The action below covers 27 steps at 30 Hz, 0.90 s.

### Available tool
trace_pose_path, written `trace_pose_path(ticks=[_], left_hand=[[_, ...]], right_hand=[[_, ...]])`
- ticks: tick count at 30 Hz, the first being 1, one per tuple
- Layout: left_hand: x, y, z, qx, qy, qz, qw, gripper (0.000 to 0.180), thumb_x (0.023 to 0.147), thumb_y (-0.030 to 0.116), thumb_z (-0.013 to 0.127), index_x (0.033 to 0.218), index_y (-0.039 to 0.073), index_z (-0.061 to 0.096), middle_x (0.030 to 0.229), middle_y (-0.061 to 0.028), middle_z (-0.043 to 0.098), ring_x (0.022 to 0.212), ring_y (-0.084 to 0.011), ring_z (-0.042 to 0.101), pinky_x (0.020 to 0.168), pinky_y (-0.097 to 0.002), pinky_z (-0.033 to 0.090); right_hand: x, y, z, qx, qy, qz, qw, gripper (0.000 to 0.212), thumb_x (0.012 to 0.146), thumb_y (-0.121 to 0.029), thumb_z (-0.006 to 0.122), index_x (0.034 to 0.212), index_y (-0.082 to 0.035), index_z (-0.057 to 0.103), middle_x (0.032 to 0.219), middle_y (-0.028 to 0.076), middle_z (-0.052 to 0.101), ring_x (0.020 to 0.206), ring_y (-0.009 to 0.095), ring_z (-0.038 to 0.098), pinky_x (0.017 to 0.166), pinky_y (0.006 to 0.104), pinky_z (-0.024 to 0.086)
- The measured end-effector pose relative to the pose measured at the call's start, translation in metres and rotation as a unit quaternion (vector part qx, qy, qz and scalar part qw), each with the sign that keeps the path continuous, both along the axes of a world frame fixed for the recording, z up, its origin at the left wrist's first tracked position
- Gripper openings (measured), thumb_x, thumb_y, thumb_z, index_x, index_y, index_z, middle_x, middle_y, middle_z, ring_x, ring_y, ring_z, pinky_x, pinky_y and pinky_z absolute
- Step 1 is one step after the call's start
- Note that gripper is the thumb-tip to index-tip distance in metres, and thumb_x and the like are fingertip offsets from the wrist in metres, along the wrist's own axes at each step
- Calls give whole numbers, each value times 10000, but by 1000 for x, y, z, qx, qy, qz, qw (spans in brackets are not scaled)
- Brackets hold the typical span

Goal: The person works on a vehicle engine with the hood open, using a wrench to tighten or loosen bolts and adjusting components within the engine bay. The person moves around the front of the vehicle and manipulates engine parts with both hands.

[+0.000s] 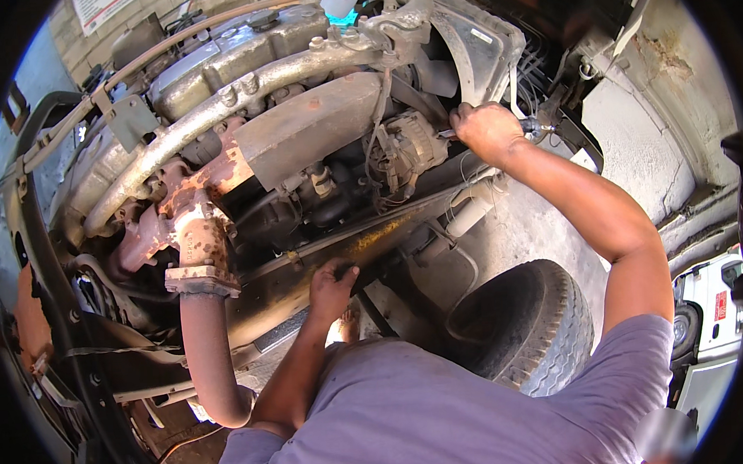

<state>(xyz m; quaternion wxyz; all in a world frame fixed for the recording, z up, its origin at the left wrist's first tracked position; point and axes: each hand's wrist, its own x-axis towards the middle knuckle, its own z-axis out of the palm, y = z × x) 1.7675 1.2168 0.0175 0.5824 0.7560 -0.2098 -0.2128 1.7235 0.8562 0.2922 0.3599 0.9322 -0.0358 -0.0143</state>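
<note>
My right hand (487,133) is closed at the right of the engine, beside the alternator (413,150). A shiny metal tool (538,127) shows at the wrist side of the fist, and a thin metal piece (447,133) pokes out toward the alternator. The grip hides the part between them, so I cannot tell the tool's exact kind. Lower down, my left hand (333,290) rests against the dirty chassis rail (380,238). Its fingers are bent and its thumb stands apart, with nothing visible in it.
A large tyre (525,325) stands below my right arm. The rusty exhaust pipe (215,347) drops at the left, under a flaking manifold (192,198). A long metal pipe (290,68) crosses the engine top. The radiator shroud (471,53) is beyond my right hand.
</note>
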Motion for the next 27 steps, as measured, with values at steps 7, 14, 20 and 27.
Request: trace_pose_path(ticks=[7,14,20,27], left_hand=[[-8,-9,2,-12,-12,-26,1000,206,978,134,760,1119,-15,748,912,-84,762,824,-148,683,782,-318,550],[-9,-12,7,-10,-57,-35,998,228,977,130,760,1148,-20,743,940,-92,768,848,-156,695,793,-331,558],[-5,-3,-8,-24,26,-20,999,279,980,182,755,1170,-21,740,1003,-143,780,919,-211,721,854,-357,559],[2,-8,-21,-9,32,-12,999,227,973,114,763,1149,-28,743,983,-91,770,879,-159,694,817,-324,556]], right_hand=[[-1,-6,-13,-57,-11,-17,998,283,1018,-285,624,1151,-36,644,1076,120,684,860,296,773,714,420,619],[-11,8,-1,-48,-24,-41,998,593,1048,-271,591,1590,-85,435,1391,211,579,872,310,774,743,422,621],[-39,49,19,223,-185,-78,954,568,1061,-258,580,1570,-52,434,1403,268,610,952,320,771,825,426,619],[-76,149,-119,877,-54,-225,422,309,1096,-370,617,1188,-75,627,793,-3,583,698,140,577,621,319,520]])
